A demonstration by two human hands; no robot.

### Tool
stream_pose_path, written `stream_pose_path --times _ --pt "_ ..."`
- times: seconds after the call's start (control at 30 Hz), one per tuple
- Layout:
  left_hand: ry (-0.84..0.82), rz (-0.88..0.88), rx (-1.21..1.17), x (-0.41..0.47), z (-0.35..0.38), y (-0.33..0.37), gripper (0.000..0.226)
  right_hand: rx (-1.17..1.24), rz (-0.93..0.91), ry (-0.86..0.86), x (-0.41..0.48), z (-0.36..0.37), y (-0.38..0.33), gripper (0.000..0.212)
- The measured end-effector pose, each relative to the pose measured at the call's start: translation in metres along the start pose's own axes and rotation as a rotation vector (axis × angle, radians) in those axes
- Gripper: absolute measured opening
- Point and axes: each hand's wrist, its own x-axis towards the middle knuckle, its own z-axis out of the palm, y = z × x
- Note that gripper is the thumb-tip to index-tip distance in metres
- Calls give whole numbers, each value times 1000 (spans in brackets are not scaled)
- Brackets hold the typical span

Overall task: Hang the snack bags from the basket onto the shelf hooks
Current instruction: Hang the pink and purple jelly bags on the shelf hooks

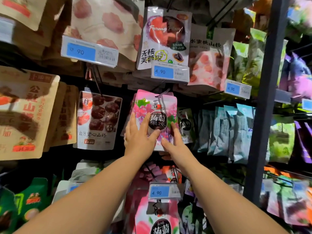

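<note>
I take the 4.90 price tag [169, 72] as my marker. The pink snack bag [156, 105] hangs straight below it. Its top edge is at the dark hook [162, 95] just under the tag, in front of more pink bags of the same kind. That spot is blurred, so I cannot tell whether the punch hole is fully over the hook or only caught on its tip.

My left grip [140, 134] lies below and left of the tag, spread flat on the bag's left half with fingers straight and the thumb reaching across the print. My right grip [174, 141] is below the tag at the bag's lower right edge. The fingers I see there lie straight, but I cannot tell whether others pinch from behind.

I judge three risks. If I let go before the hole is well along the hook, the bag slides off and falls. If I push unevenly, the bag tilts and strains its hole. The green bag [185, 124], below and right of the tag, touches the pink one, so drawing my right grip away sideways may snag it.
</note>
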Motion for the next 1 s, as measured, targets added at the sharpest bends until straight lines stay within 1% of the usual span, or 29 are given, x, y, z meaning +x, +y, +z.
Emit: stream_pose_path --times 0.2,0.33,0.4,0.5,0.6,0.67,0.87,0.93,1.0 --pt "114 5 120 -30 1 8 68 -95 0 39 -25 -10 -8 78" --pt "202 55 171 -54 4 19 57 -181 23 78 -47 -25 -6 77" --pt "188 69 171 -69 12 26 54 -224 24 99 -61 -36 -3 75" --pt "117 105 149 -102 39 42 56 -291 71 144 -89 -61 11 67" --pt "-2 193 63 -142 80 60 51 -309 154 195 -123 -97 36 59" --pt "-143 224 37 -170 112 71 48 -316 210 225 -151 -120 54 52" --pt "-601 218 -30 -257 205 100 44 -380 397 326 -242 -191 105 37" --pt "-722 225 -30 -281 231 108 42 -425 464 356 -273 -214 124 36" --pt "-809 253 -27 -300 254 113 41 -433 536 395 -302 -236 145 32"
